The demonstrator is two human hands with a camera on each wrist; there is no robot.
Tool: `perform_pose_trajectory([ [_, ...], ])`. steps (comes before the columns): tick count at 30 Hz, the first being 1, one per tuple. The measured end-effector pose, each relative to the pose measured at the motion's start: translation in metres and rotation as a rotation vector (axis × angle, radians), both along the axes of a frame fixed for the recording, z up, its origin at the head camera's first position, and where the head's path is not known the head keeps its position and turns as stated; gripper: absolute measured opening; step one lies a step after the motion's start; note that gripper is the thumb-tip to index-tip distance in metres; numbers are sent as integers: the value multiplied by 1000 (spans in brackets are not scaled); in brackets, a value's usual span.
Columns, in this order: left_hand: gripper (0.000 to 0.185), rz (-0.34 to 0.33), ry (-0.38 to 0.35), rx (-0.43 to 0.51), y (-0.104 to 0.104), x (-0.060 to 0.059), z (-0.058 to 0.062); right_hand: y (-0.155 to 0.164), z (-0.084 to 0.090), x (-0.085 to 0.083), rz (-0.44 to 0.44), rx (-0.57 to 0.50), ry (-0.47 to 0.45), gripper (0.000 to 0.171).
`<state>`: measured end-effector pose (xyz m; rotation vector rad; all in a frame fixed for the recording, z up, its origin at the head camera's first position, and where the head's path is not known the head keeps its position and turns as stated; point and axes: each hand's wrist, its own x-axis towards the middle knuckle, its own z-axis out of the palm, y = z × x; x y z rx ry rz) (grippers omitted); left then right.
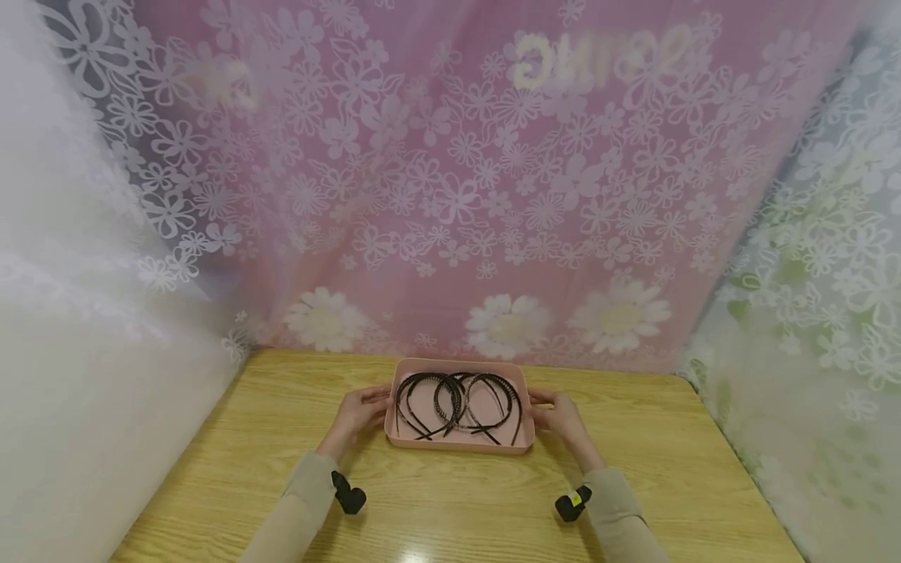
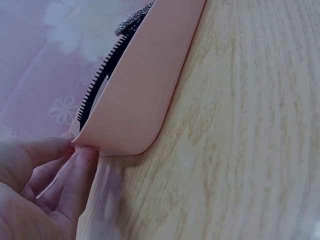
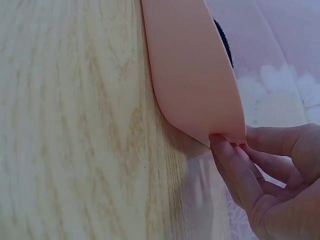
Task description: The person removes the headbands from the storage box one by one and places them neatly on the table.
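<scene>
Sleeves: two beige sleeves (image 1: 310, 500) come in from the near edge of the tabletop (image 1: 450, 516), each with a small black camera strapped at the wrist.
Left hand: the left hand (image 1: 359, 414) sits at the left end of the tray; in the left wrist view its fingers (image 2: 82, 167) pinch the tray's rim at the corner, thumb above and fingertips below.
Right hand: the right hand (image 1: 559, 418) mirrors it at the right end, its fingers (image 3: 235, 165) clamped on the rim there.
Tray: a shallow pink tray (image 1: 459, 446) rests flat on the tabletop, centred between the two hands and toward the far edge.
Hairbands: several thin black hairbands (image 1: 457, 403) lie in the tray, overlapping one another; at least one is toothed, as the left wrist view shows. I cannot count them exactly.
Progress: judging by how things lie, the tray is gripped at both ends but not yet lifted, and the hairbands are all inside it, none taken out.
Backdrop: a pink curtain (image 1: 464, 195) with white flowers hangs just behind the tabletop, with pale flowered curtains on both sides.
</scene>
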<state>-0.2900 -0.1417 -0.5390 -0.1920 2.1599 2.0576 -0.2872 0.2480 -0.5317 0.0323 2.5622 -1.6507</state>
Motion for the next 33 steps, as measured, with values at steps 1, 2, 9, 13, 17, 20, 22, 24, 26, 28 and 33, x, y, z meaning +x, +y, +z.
perform_pose_trajectory([
  [1,37,-1,0,-1,0,1,-1,0,0,1,-1,-3,0,46],
  [2,38,-4,0,-4,0,1,-1,1,0,2,0,-3,1,46],
  [9,39,-20,9,-4,-1,7,-4,4,-2,10,7,-18,3,46],
  [13,39,-21,18,-1,-1,9,-4,4,-4,13,-10,-20,-5,46],
  [17,39,-19,13,-3,-2,13,-2,3,-5,15,-10,-27,-11,46],
  [20,39,-18,9,-17,-3,16,-1,2,-5,17,-12,-43,-18,46],
  [22,39,-19,9,-28,-3,18,-1,1,-4,19,-8,-41,-15,46],
  [24,39,-19,9,-33,-4,20,-1,0,-4,21,-16,-43,-12,46],
  [26,38,-15,7,-29,-3,21,-1,0,-4,23,-16,-30,0,46],
  [28,38,-11,8,-25,-3,22,-1,0,-4,24,-30,-35,1,46],
  [33,37,0,14,-18,-3,22,-4,-1,-4,26,-31,-52,-3,46],
])
